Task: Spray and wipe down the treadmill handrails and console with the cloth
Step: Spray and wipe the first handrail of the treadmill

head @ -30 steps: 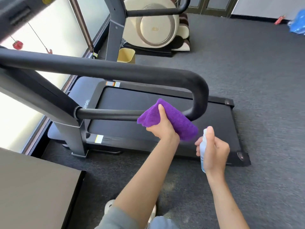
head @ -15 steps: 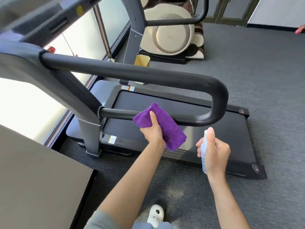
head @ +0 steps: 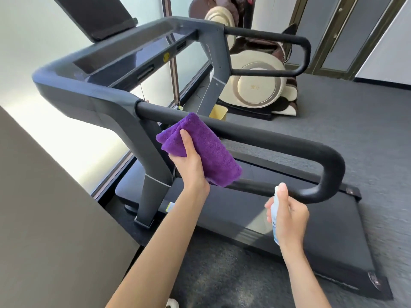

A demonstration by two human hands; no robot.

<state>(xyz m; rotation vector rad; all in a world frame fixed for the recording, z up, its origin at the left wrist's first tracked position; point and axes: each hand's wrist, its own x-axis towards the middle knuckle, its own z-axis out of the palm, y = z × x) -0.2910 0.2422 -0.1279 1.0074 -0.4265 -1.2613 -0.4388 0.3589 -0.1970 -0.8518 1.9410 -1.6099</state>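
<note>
Fingers (head: 185, 138) of my left hand (head: 189, 165) grasped the purple cloth (head: 206, 150) against the near handrail (head: 266, 138); my right hand (head: 289, 218) clenched around the spray bottle (head: 274, 218). I judged that the far handrail (head: 278, 38) and console (head: 124, 56) were left to wipe.

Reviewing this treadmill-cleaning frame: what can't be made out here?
- Left hand fingers: hidden behind the purple cloth in the head view; whether the cloth touches the near handrail is unclear.
- Spray bottle: mostly covered by the right hand; label too small to read.
- Console: motion-blurred, no controls legible.
- Screen: cut off by the top edge.
</note>
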